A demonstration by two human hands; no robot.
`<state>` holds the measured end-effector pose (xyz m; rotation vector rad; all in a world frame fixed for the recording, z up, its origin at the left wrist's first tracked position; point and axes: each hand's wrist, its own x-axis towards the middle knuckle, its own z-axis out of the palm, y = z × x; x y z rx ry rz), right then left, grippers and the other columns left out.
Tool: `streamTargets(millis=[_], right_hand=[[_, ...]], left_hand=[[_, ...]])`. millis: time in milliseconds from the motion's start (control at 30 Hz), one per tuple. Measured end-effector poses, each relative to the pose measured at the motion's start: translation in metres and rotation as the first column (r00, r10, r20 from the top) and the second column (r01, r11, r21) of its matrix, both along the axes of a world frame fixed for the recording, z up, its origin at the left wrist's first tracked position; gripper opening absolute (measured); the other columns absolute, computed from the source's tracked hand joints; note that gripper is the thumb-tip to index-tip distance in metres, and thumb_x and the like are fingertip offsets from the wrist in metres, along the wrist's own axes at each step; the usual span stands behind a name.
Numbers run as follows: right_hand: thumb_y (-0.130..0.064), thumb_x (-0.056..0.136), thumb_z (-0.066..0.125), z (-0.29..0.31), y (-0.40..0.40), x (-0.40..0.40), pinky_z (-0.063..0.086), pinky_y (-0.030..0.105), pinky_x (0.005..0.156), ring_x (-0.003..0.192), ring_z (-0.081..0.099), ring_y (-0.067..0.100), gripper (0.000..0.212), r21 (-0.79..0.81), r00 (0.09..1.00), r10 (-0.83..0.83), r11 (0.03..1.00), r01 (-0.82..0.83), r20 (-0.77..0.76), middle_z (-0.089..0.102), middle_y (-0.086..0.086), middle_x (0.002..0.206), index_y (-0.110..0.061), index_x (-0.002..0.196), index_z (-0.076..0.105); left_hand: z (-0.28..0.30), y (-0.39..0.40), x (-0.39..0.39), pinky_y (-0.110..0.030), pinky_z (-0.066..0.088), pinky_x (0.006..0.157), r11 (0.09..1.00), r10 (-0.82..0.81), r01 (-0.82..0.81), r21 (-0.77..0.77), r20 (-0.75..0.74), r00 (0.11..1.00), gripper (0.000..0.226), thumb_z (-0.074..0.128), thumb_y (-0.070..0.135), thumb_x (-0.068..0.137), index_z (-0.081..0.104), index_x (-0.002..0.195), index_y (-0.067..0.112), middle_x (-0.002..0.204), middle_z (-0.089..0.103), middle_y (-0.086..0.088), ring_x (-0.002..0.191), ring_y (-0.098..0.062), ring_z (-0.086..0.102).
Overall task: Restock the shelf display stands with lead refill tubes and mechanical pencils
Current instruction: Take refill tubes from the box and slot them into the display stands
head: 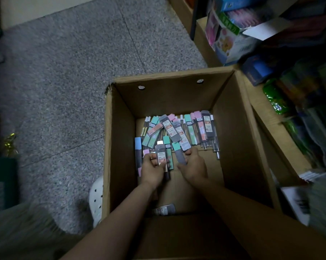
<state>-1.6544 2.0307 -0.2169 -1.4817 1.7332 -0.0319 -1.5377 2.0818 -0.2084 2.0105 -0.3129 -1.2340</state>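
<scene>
Two bare arms are reaching down into a big cardboard box point(119, 147) that is sitting on the grey speckled floor point(64, 72). Near the close edge of the box floor, one grey lead refill tube point(165, 210) is lying on its side by itself.

A little farther in, the left hand point(151, 170) is gripping a small bunch of tubes point(163, 158). Its fingers point(153, 158) are curling around them, and the front tube is showing a red and white label. Just beside it, the right hand point(193, 167) is pinching a grey tube with a teal cap point(180, 155) between thumb and fingers. The two hands are close together but not touching.

Beyond the hands, a loose pile of tubes and pencils point(179, 128) is lying against the far wall of the box. The caps are teal, pink, blue and grey. A few thin mechanical pencils point(215, 145) are sticking out on the right side of the pile.

To the left of the box, part of a white stool point(95, 197) with holes is peeking out. On the right, shelves point(299, 91) are holding colourful packs, too blurry to tell apart.
</scene>
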Motion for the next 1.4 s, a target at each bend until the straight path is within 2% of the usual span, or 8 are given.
streamTargets(millis=[167, 300, 400, 567, 733, 933, 1067, 1400], right_hand=[[-0.008, 0.090, 0.063, 0.026, -0.007, -0.026, 0.051, 0.029, 0.075, 0.096, 0.061, 0.021, 0.049, 0.164, 0.979, 0.068, 0.981, -0.100, 0.190, 0.057, 0.002, 0.115, -0.020, 0.133, 0.042], [0.009, 0.089, 0.057, 0.081, -0.029, -0.038, 0.055, 0.025, 0.060, 0.080, 0.065, 0.020, 0.072, 0.285, 0.882, -0.166, 0.958, 0.038, 0.440, 0.063, 0.010, 0.100, -0.027, 0.145, 0.030], [0.016, 0.086, 0.054, 0.140, -0.045, -0.043, 0.053, 0.059, 0.085, 0.083, 0.060, 0.024, 0.097, 0.227, 0.791, -0.187, 0.972, 0.063, 0.582, 0.060, 0.013, 0.091, -0.044, 0.150, 0.013], [0.012, 0.088, 0.058, 0.251, -0.063, -0.054, 0.057, 0.043, 0.066, 0.087, 0.066, 0.029, 0.090, 0.053, 0.748, -0.043, 0.999, 0.010, 0.663, 0.062, 0.020, 0.107, -0.038, 0.149, 0.014], [0.013, 0.086, 0.055, 0.323, -0.052, -0.087, 0.059, 0.036, 0.059, 0.082, 0.074, 0.023, 0.076, -0.112, 0.720, -0.013, 0.986, 0.125, 0.693, 0.066, 0.019, 0.104, -0.036, 0.136, 0.024], [0.010, 0.080, 0.065, 0.363, -0.041, -0.125, 0.061, 0.042, 0.069, 0.079, 0.073, 0.021, 0.080, -0.203, 0.718, -0.083, 0.931, 0.303, 0.692, 0.069, 0.009, 0.082, -0.031, 0.140, 0.032], [0.006, 0.076, 0.073, 0.390, -0.032, -0.134, 0.061, 0.039, 0.059, 0.073, 0.072, 0.017, 0.078, -0.371, 0.789, 0.006, 0.885, 0.281, 0.614, 0.066, 0.006, 0.087, -0.034, 0.133, 0.036], [0.006, 0.079, 0.070, 0.426, -0.031, -0.153, 0.056, 0.023, 0.056, 0.060, 0.065, 0.005, 0.070, -0.539, 0.840, 0.092, 0.803, 0.254, 0.534, 0.061, -0.005, 0.072, -0.037, 0.130, 0.048]], left_hand=[[0.019, -0.008, -0.002, -0.050, 0.053, 0.091, 0.992, -0.114, 0.110, -0.066, -0.072, 0.991, 0.048, 0.059, -0.010, 0.085, 0.041, 0.116, 0.022, 0.109, 0.066, -0.019, 0.100, -0.034, 0.066], [0.065, -0.032, 0.003, -0.033, 0.054, 0.058, 0.931, -0.337, 0.331, -0.156, -0.018, 0.941, 0.067, 0.055, -0.008, 0.087, 0.024, 0.128, 0.034, 0.100, 0.064, -0.015, 0.070, -0.018, 0.062], [0.117, -0.059, 0.008, -0.019, 0.046, 0.046, 0.832, -0.497, 0.514, -0.211, 0.128, 0.858, 0.077, 0.054, -0.012, 0.082, 0.019, 0.139, 0.026, 0.096, 0.059, -0.011, 0.065, -0.011, 0.056], [0.226, -0.094, 0.011, -0.032, 0.056, 0.063, 0.573, -0.745, 0.778, -0.258, 0.231, 0.626, 0.074, 0.056, -0.004, 0.087, 0.018, 0.137, 0.034, 0.102, 0.060, -0.012, 0.082, -0.023, 0.066], [0.300, -0.098, -0.012, -0.033, 0.051, 0.055, 0.551, -0.674, 0.659, -0.512, 0.193, 0.714, 0.051, 0.048, 0.004, 0.098, 0.030, 0.134, 0.034, 0.079, 0.054, -0.009, 0.063, -0.019, 0.055], [0.338, -0.095, -0.052, -0.026, 0.054, 0.063, 0.429, -0.725, 0.639, -0.639, 0.179, 0.665, 0.061, 0.067, 0.010, 0.089, 0.033, 0.135, 0.033, 0.105, 0.063, -0.006, 0.073, -0.007, 0.064], [0.342, -0.100, -0.085, -0.041, 0.057, 0.078, 0.309, -0.733, 0.671, -0.674, 0.281, 0.619, 0.058, 0.074, 0.018, 0.084, 0.042, 0.130, 0.031, 0.115, 0.067, -0.005, 0.095, -0.018, 0.068], [0.359, -0.129, -0.116, -0.031, 0.053, 0.055, 0.169, -0.689, 0.620, -0.766, 0.358, 0.630, 0.045, 0.072, 0.010, 0.084, 0.050, 0.120, 0.026, 0.091, 0.070, -0.006, 0.061, -0.014, 0.062]])
